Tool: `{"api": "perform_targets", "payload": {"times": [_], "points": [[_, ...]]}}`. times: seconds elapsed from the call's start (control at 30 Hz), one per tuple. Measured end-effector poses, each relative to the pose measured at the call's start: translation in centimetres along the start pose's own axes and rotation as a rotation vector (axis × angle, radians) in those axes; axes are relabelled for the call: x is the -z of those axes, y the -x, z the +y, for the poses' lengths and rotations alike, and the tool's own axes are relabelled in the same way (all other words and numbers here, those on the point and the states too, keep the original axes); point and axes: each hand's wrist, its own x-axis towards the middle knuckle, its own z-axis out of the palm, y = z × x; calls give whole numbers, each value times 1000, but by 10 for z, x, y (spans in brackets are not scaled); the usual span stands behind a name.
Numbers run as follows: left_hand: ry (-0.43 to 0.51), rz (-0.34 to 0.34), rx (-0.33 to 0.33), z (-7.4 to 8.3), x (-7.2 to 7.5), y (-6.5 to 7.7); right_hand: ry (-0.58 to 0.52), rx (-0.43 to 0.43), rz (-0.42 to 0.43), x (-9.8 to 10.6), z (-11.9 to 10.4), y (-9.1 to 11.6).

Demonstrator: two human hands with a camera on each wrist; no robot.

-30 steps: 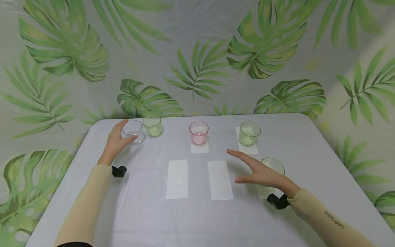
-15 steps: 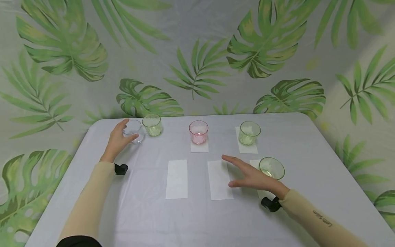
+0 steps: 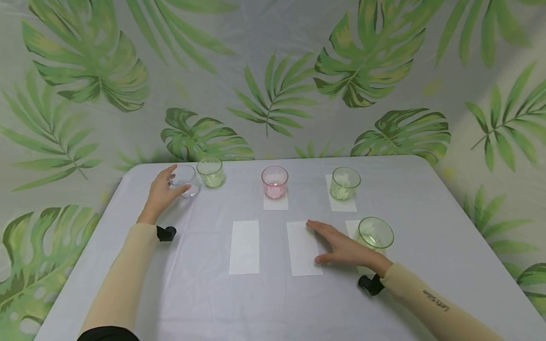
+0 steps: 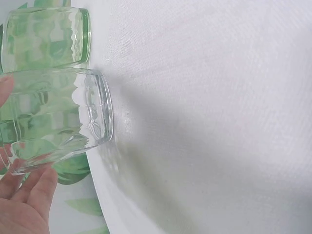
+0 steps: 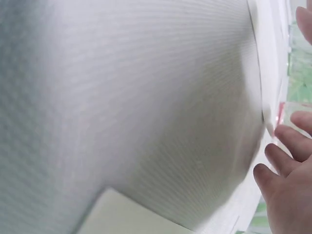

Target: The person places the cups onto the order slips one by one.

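Observation:
At the table's back left, my left hand holds a clear drinking glass, thumb on the near side and fingers round the far side. In the left wrist view the clear glass appears upright with its base at the cloth; whether it touches is hard to tell. Just right of it stands a green glass. My right hand hovers with spread fingers near the right edge of a white paper strip. It holds nothing. Behind its wrist is another green glass, standing on a partly hidden strip.
A pink glass stands on a paper strip at the back middle. Another green glass stands on a strip at the back right. One more white strip lies left of centre. A leaf-patterned cloth hangs behind the table.
My right hand has moved left and slightly toward me, uncovering more of the front green glass. The left hand stays at the clear glass, almost still.

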Motion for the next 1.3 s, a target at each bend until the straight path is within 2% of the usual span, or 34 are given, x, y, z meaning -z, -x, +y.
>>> {"api": "perform_targets", "payload": {"times": [0.3,0.63,1.03,1.3], "points": [[44,26,-16,-2,0,3,57,32,-5,-6,9,-2],[108,87,20,-3,2,9,87,50,-5,-9,7,-1],[100,75,-14,-1,8,26,80,35,-6,-10,6,0],[79,67,-54,1,6,32,93,33,-15,-10,8,-1]]}}
